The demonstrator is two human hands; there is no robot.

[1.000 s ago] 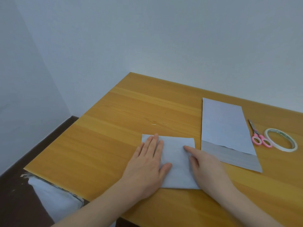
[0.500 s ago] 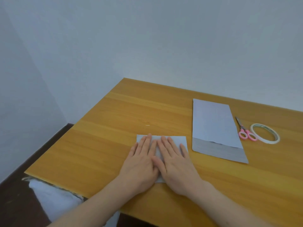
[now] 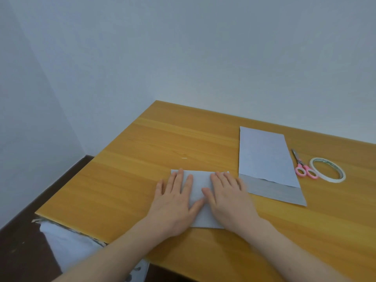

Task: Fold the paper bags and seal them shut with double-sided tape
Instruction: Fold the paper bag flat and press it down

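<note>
Two flat hands are what you have on the folded paper bag [image 3: 200, 192] near the front edge of the table [image 3: 126, 171]: your left hand [image 3: 175, 202] presses its left part, your right hand [image 3: 228, 198] its right part, fingers straight and spread, holding nothing, the thumbs nearly meeting over the middle. By the look of it you are flattening the crease, so the folding of this bag seems about done and the sealing is not yet begun. A second bag [image 3: 266, 165] lies unfolded just to the right, its grey end toward you. Beyond it, well apart from your hands, the pink-handled scissors [image 3: 303, 166] lie just beside the roll of tape [image 3: 327, 173]. Your next move likely calls for keeping one hand on the fold so it does not spring open, while the right reaches past the flat bag for the tape.
</note>
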